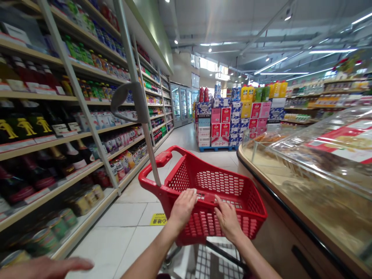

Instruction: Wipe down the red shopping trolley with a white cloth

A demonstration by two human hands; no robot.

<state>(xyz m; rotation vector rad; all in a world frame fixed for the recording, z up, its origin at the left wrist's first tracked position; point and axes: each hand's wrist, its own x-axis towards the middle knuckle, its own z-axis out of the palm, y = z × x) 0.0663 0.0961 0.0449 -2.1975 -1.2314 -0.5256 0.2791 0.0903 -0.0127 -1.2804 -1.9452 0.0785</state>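
Note:
A red plastic shopping cart [215, 186] stands sideways in front of me, its basket perforated with rows of slots. My left hand [183, 207] is closed over the near rim, fingers together. A small white patch shows at its fingertips, too small to name. Farther right along the same rim, my right hand [228, 217] curls its fingers over the edge, thumb toward the left. The cart's curved red handle [164, 157] is at the left, with a grey pole rising beside it. No goods show in the visible part of the basket.
Shelves [84, 139] of bottles and cans line the left side. Another person's hand [52, 267] reaches in at the bottom left. A glass-covered food counter [308, 186] borders the cart's right. Stacked drink boxes [221, 124] stand ahead on a blue pallet [218, 148].

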